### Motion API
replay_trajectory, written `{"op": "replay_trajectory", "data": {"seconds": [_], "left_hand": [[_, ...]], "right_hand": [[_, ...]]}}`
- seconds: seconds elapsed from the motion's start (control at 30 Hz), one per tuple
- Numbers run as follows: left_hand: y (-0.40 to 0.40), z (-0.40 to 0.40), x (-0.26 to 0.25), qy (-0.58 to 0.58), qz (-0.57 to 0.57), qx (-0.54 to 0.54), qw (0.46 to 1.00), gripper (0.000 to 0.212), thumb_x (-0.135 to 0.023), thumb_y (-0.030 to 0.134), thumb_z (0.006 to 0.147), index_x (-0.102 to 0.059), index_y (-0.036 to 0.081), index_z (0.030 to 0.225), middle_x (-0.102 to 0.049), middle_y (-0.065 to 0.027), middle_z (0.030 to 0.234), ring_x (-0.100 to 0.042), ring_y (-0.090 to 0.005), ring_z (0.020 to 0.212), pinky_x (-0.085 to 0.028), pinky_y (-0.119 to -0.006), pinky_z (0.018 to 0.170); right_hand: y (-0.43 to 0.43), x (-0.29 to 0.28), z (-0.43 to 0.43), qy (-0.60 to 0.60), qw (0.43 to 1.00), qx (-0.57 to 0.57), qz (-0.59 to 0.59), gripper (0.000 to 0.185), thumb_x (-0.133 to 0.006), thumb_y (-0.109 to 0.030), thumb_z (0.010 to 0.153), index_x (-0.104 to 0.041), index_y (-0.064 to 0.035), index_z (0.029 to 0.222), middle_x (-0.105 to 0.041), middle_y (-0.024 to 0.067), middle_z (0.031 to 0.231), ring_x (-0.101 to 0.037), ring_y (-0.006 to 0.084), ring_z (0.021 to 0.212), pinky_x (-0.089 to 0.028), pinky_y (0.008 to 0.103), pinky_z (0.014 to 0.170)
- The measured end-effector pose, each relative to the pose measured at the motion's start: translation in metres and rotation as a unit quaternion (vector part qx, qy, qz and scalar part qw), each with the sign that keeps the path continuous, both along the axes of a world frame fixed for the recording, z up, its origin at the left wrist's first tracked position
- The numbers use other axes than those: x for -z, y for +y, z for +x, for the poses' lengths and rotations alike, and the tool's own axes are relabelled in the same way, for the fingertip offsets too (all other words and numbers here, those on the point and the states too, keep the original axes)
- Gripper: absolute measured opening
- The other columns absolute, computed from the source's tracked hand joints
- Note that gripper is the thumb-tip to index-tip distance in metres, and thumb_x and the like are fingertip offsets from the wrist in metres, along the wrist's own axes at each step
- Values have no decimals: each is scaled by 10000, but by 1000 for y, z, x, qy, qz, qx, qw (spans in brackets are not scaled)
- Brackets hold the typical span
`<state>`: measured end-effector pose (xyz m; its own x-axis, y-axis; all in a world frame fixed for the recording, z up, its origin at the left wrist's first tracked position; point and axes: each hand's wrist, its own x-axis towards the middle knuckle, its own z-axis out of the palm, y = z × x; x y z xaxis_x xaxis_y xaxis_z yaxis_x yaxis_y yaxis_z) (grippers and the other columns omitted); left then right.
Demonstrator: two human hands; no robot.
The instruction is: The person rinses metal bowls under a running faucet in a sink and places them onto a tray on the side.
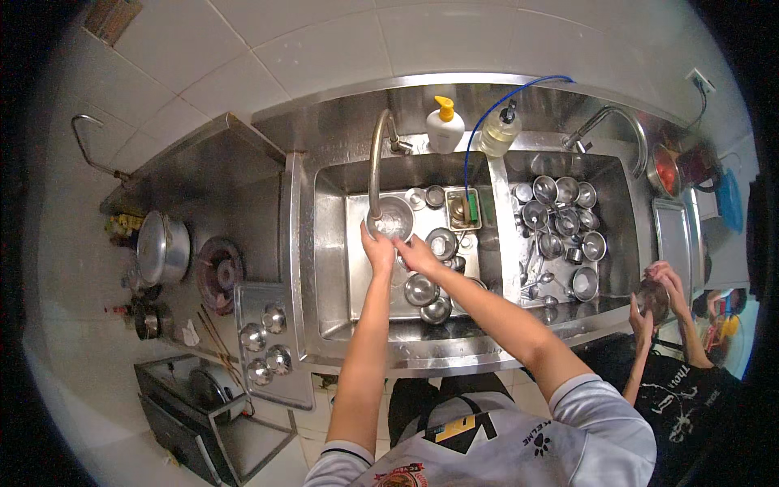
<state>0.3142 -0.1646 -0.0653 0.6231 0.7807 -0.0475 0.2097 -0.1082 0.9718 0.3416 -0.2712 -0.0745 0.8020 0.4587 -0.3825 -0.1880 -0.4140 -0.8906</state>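
Under the curved metal faucet (378,164), a steel bowl (392,213) is held in the left sink basin. My left hand (378,246) grips its near rim at the left. Close by, my right hand (417,252) has its fingers at the bowl's near right edge; how firmly it holds is unclear. More steel bowls (441,243) lie in the basin to the right of and below my hands. A small square metal tray (464,209) there holds a green sponge (473,208).
A white pump bottle (445,131) and a clear one (500,131) stand behind the basins. The right basin (621,243) holds several bowls and ladles. Four-sided tray (274,389) with steel bowls is at left. A co-worker's hands (654,298) hold a bowl at right.
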Motion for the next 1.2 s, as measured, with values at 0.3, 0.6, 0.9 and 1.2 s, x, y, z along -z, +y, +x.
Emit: {"op": "replay_trajectory", "data": {"seconds": [0.3,0.6,0.9,1.2], "left_hand": [[18,-66,-22,111,375,111,914,714,-523,-139,745,-326,69,1399,-406,-198,1333,-397,-384,1245,-350,-435,1041],[23,-94,-31,161,553,197,794,664,-535,-98,728,-389,48,1359,-403,-174,1342,-372,-397,1263,-380,-430,1032],[31,-141,11,-150,-534,-53,830,501,-355,322,975,-332,15,1370,-403,-222,1345,-444,-374,1224,-378,-528,1061],[14,-136,-29,-373,-600,-75,704,776,-441,685,847,-352,136,1389,-378,-158,1396,-359,-337,1301,-320,-560,1061]], "right_hand": [[-82,50,-40,-19,996,-85,-30,282,-556,-247,869,-634,-35,1038,-676,129,917,-642,241,831,-505,349,755],[-119,166,-69,-287,853,-333,-280,311,-539,-253,856,-640,-58,1075,-585,133,1231,-559,290,1126,-369,410,1050],[-89,145,-79,-361,724,-494,-319,256,-484,-207,860,-714,-118,931,-691,126,966,-619,251,1031,-296,418,1089],[-79,88,-56,-179,951,-225,-112,226,-591,-207,885,-615,0,973,-658,209,881,-640,356,838,-496,418,727]]}}
